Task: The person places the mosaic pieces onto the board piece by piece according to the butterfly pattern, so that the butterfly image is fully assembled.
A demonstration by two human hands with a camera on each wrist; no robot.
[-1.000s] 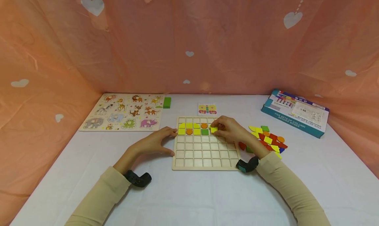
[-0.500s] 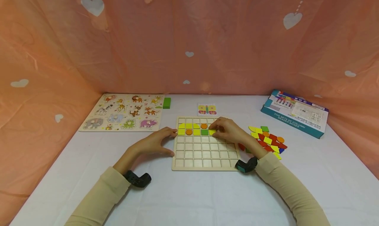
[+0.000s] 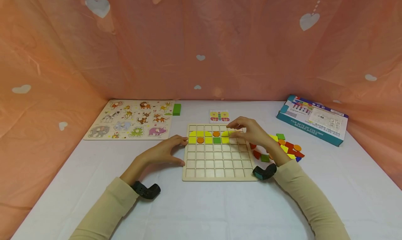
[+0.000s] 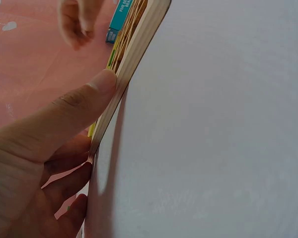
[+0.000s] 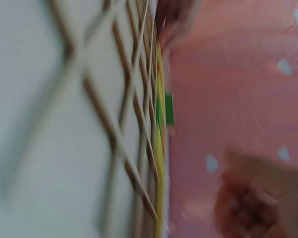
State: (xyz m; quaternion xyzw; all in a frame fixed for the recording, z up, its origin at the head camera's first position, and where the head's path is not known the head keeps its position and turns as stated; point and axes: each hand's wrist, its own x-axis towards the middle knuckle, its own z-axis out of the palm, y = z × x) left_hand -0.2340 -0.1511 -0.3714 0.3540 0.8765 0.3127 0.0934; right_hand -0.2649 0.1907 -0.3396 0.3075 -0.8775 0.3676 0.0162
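Note:
A wooden grid board (image 3: 216, 163) lies flat on the white table. Its upper rows hold yellow tiles (image 3: 200, 133), orange discs (image 3: 200, 140) and a green square tile (image 3: 217, 140). My left hand (image 3: 161, 150) rests on the board's left edge, thumb and fingers spread apart; in the left wrist view the thumb touches the rim. Just above the board's upper right part hovers my right hand (image 3: 252, 131), fingers loosely bent, no tile visible between them. Below its fingertips lie a yellow square tile (image 3: 225, 140) and another yellow piece (image 3: 225, 133), partly covered.
Right of the board is a loose pile of coloured tiles, including a red tile (image 3: 290, 146). A butterfly pattern card (image 3: 219, 116) lies behind the board. An animal puzzle (image 3: 132, 121) and green block (image 3: 177, 109) stand left, a teal box (image 3: 314, 119) right.
My right hand set a yellow square tile into the cell beside the green one, let go and rose to the right. The left hand stayed at the board's edge.

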